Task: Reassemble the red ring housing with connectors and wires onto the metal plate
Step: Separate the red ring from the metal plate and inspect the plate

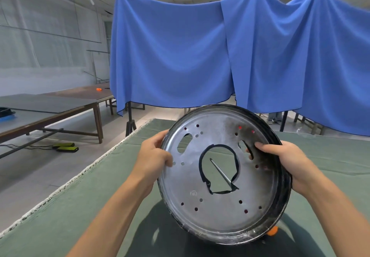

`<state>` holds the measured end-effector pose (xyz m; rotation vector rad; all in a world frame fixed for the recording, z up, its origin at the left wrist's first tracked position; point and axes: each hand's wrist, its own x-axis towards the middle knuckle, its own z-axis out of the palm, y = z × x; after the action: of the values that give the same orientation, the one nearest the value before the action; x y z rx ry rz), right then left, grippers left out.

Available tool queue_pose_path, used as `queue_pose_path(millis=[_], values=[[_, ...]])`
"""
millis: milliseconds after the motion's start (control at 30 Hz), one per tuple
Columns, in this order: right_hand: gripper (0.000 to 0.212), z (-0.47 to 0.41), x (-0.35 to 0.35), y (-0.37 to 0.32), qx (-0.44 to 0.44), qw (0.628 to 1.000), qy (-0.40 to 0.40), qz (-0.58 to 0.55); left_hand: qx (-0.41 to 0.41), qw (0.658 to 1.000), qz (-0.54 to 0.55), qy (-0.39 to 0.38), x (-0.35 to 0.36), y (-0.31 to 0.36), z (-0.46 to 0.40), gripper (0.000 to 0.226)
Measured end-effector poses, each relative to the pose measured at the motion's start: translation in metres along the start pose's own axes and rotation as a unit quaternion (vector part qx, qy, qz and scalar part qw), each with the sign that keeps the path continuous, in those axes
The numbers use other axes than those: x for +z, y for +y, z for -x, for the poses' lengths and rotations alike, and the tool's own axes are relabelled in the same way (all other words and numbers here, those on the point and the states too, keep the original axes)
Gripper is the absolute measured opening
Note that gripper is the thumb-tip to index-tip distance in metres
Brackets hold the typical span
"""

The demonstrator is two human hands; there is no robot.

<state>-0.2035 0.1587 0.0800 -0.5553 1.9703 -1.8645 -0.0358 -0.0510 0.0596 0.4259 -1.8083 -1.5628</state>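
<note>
I hold a round metal plate (218, 206) tilted up toward me above the green table. It has a large keyhole-shaped centre opening edged in black, two oval slots and several small holes. Red shows through some of the holes on the right, so the red ring housing sits behind the plate, mostly hidden. My left hand (154, 156) grips the plate's left rim. My right hand (288, 160) grips the right rim, fingers reaching to the oval slot. A thin metal rod (220, 171) shows through the centre opening. No connectors or wires are in view.
A green cloth (80, 196) covers the table. An orange object (272, 231) peeks out under the plate's lower right. Blue drapes (180, 52) hang behind the table. Brown tables (60, 106) stand at the left, with yellow-black devices (66, 147) on the floor.
</note>
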Motion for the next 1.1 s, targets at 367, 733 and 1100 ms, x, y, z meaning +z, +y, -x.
queue_pose_path(millis=[367, 733, 1100], values=[[0.009, -0.001, 0.005, 0.0, -0.067, 0.997, 0.024, 0.037, 0.069, 0.989, -0.068, 0.116, 0.008, -0.008, -0.004, 0.015], [0.012, 0.0, 0.008, -0.003, -0.083, 0.994, 0.032, 0.068, 0.046, 0.984, -0.093, 0.142, 0.003, -0.01, -0.011, 0.021], [0.015, -0.002, 0.008, 0.0, -0.093, 0.993, 0.03, 0.072, 0.036, 0.982, -0.099, 0.158, 0.002, -0.004, -0.012, 0.053]])
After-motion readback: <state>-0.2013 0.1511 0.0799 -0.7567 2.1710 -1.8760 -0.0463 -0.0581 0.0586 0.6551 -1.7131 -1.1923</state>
